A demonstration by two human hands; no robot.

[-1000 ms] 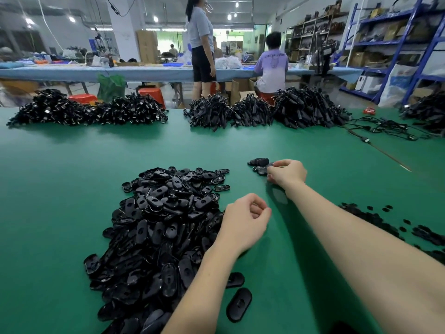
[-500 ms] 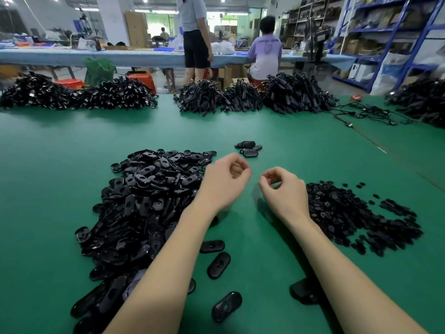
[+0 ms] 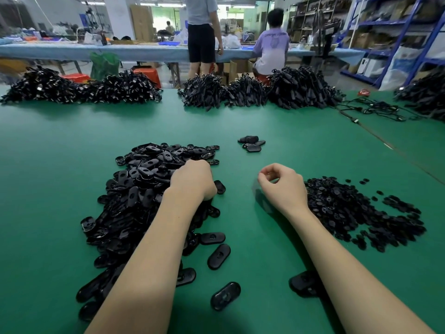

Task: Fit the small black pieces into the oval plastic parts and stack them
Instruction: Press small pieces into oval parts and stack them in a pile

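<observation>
A big heap of black oval plastic parts (image 3: 139, 189) lies left of centre on the green table (image 3: 289, 126). My left hand (image 3: 192, 179) rests on the heap's right edge, knuckles up, its fingertips buried among the parts and hidden. A flatter heap of small black pieces (image 3: 349, 210) lies to the right. My right hand (image 3: 281, 186) hovers just left of it with fingers curled, thumb and forefinger nearly touching, and nothing visible between them. A small stack of fitted ovals (image 3: 251, 143) sits farther back.
Loose ovals (image 3: 218, 256) lie near my forearms, one (image 3: 302, 283) partly under my right arm. Large heaps of black cable parts (image 3: 243, 92) line the far edge, with loose cables (image 3: 375, 109) at right. Two people are at a table behind.
My right hand has drawn back from the small stack to beside the small pieces. My left hand went forward and then came down onto the oval heap.
</observation>
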